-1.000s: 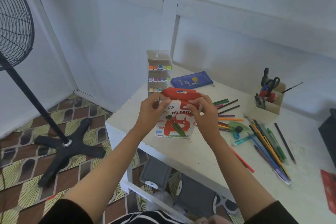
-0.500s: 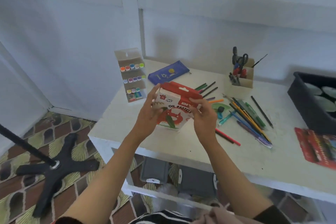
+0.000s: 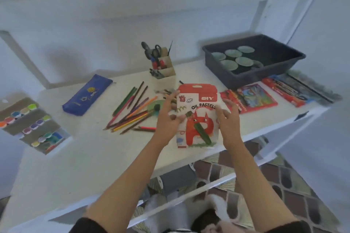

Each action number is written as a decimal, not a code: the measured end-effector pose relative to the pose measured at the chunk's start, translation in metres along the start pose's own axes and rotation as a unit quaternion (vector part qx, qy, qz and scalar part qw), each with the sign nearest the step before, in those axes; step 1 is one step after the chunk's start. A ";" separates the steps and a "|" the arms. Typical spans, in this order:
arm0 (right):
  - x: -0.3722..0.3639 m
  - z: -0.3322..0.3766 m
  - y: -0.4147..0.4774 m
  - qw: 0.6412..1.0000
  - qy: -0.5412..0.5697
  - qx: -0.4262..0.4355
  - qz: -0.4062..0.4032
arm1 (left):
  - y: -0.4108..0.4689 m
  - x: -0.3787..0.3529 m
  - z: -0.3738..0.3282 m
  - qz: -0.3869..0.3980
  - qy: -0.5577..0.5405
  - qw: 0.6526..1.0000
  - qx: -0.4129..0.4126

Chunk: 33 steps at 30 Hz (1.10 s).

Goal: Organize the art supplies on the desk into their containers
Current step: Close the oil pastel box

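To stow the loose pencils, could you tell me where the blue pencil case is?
Head view: the blue pencil case lies left on the desk, between the marker rack and the loose pencils.

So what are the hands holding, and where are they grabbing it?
The oil pastels box. The left hand grips its left edge and the right hand its right edge.
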State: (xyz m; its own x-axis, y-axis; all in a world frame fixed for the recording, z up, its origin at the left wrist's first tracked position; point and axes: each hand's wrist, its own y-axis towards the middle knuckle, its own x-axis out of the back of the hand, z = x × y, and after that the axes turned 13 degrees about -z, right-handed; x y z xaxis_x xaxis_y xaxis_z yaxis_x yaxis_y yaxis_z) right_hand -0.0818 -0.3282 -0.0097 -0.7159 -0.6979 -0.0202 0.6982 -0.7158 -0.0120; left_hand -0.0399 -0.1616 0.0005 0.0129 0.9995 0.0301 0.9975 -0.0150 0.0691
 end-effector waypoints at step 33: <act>0.192 -0.055 0.269 0.896 -0.437 0.079 0.008 | 0.040 -0.249 0.101 0.007 0.543 0.805 -0.239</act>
State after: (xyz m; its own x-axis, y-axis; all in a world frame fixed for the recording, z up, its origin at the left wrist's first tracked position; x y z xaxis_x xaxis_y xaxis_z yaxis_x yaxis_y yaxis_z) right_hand -0.0311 -0.6536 -0.0721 -0.4852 -0.4104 0.7721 0.7491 -0.6506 0.1249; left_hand 0.0040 -0.4085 -0.1045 -0.3035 0.3886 0.8700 0.8535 -0.2950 0.4295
